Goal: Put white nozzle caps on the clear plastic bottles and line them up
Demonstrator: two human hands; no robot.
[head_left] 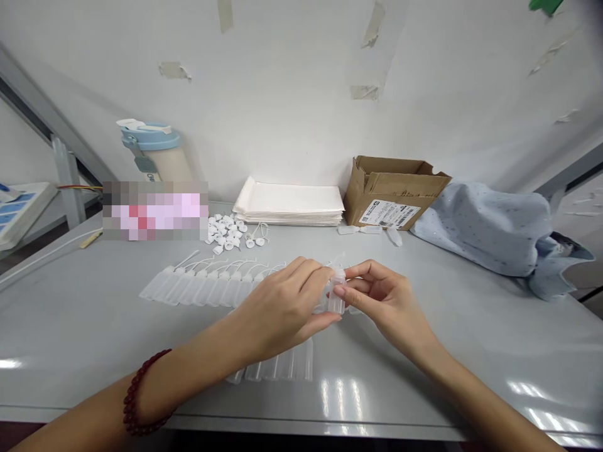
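Between my two hands a small translucent bottle point(337, 296) is held upright above the grey table. My left hand point(292, 301) has its fingers closed at the bottle's top and its thumb by the base. My right hand point(384, 292) pinches the bottle from the right with thumb and fingers. Behind my left hand lies a row of translucent bottles point(207, 287) with thin white cords at their tops. More clear bottles point(282, 367) lie nearer the front edge, partly hidden by my left arm. White caps point(226, 232) are heaped behind the row.
A stack of white sheets or pouches point(289, 201) lies by the wall, beside an open cardboard box point(396, 191). Several loose clear pieces point(360, 230) lie before the box. A blue cloth point(490, 229) sits right, a tumbler point(155, 150) and a blurred pink item point(160, 213) left.
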